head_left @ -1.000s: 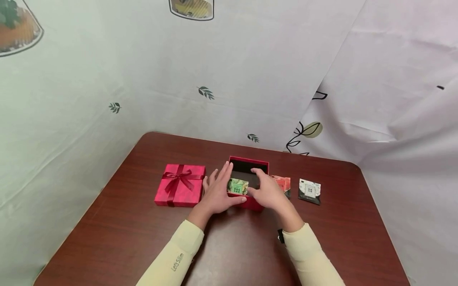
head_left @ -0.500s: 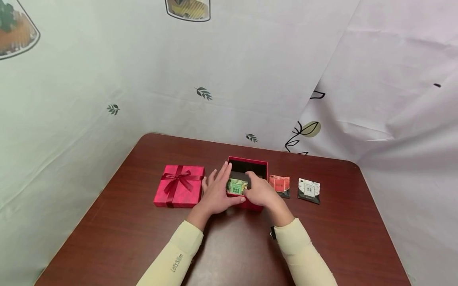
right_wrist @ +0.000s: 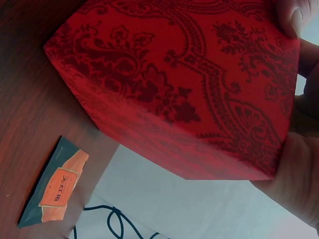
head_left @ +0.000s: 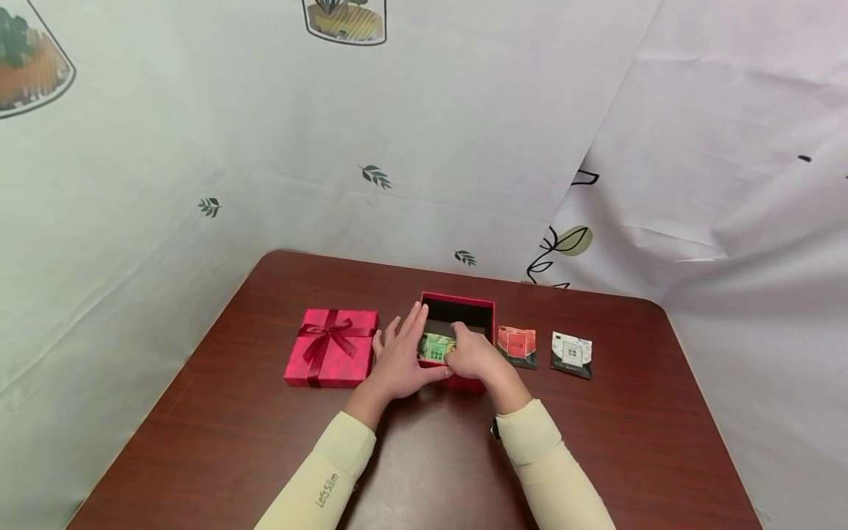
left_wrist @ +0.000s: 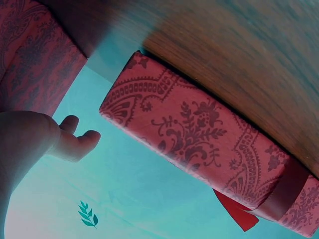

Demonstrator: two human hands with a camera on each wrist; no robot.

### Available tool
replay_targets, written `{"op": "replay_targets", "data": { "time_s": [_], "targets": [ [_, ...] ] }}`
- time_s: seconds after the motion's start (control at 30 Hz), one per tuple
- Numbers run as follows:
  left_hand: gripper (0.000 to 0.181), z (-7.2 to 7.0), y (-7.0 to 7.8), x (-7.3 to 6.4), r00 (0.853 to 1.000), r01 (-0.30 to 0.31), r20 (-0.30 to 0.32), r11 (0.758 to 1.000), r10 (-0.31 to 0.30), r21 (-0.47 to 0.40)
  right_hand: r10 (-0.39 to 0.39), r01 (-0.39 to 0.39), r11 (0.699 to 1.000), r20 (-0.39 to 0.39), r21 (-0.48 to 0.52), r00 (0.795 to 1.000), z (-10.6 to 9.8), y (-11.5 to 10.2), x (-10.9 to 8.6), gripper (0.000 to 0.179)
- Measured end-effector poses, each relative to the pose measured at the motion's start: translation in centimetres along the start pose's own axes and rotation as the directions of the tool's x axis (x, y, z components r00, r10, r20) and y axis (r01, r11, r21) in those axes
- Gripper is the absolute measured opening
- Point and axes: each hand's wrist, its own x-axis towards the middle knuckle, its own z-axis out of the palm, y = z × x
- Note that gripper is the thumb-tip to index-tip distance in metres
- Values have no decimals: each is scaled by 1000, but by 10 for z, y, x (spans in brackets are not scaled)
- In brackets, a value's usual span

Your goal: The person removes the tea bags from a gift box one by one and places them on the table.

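Red: one open box (right_wrist: 174,94), one green packet (head_left: 435,347) inside, left grip (head_left: 400,362) outstretched, right grip (head_left: 472,355) of uncertain hold

In the box (head_left: 457,313), the right hand (head_left: 472,358) hides part of the green packet (head_left: 436,346), its grip unclear. Left of the box, the left wrist view crops the lid (left_wrist: 199,139).

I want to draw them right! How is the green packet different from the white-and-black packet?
The green packet is in the red box, but the white-and-black packet lies on the table. The green packet has a green label; the white-and-black packet has a pale one. The right hand is beside the green packet, away from the white-and-black packet. Both have printed labels.
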Motion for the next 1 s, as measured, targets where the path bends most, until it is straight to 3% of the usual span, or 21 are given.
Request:
{"op": "replay_targets", "data": {
  "time_s": [0.33, 1.0],
  "targets": [
    [120, -1, 0, 1, 1000, -1, -5, 1000, 1, 0, 42, -42, 999, 47, 0, 998, 0, -3, 5, 71],
    [120, 1, -3, 0, 1000, -7, -4, 1000, 7, -20, 10, -9, 1000, 69, -14, 998, 1, -4, 14, 71]
  ]
}}
